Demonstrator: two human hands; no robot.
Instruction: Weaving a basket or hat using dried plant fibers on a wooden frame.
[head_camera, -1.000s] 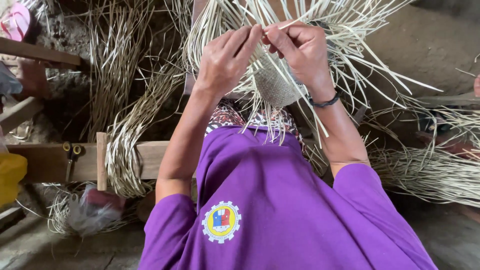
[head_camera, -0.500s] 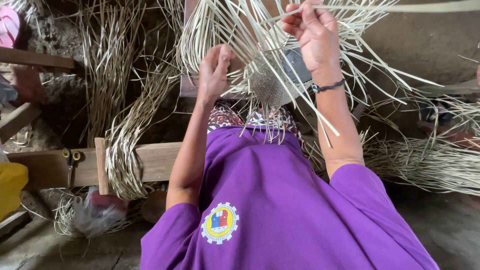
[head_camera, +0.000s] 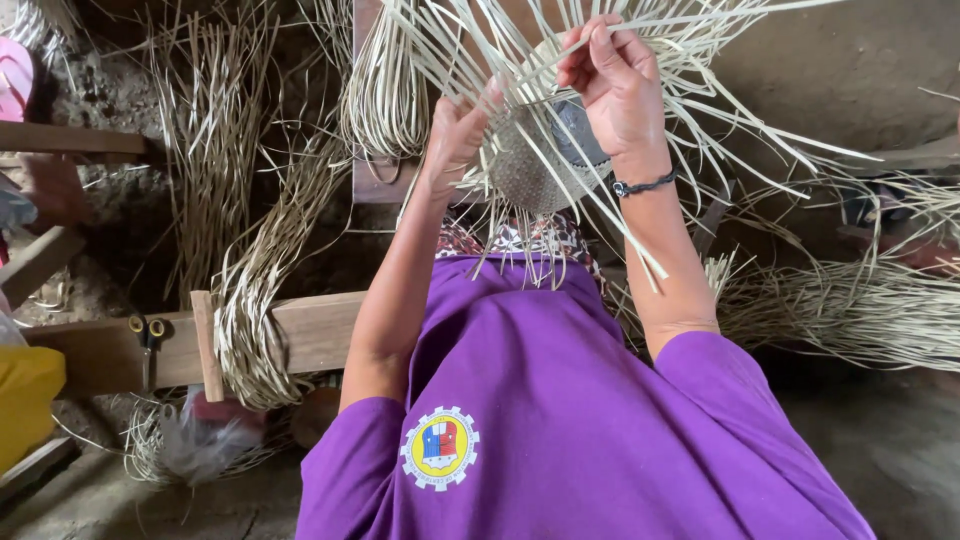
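Observation:
My left hand (head_camera: 452, 135) grips the left edge of a small round woven piece (head_camera: 528, 172) of pale straw, held up over my lap. Many long loose straw strips (head_camera: 720, 110) fan out from the piece in every direction. Up and to the right, my right hand (head_camera: 612, 82) pinches one thin strip between thumb and fingers. A dark cord bracelet (head_camera: 642, 185) circles my right wrist. I wear a purple shirt (head_camera: 560, 420).
A thick bundle of straw (head_camera: 262, 300) hangs over a wooden beam (head_camera: 100, 350) on the left, with yellow-handled scissors (head_camera: 148, 332) lying on it. More straw (head_camera: 850, 310) is heaped on the right. A yellow container (head_camera: 25, 400) and a pink slipper (head_camera: 15, 75) sit at the left edge.
My hands were together on the weave. The right hand has moved up and right with a strip, while the left has dropped to the edge of the woven piece.

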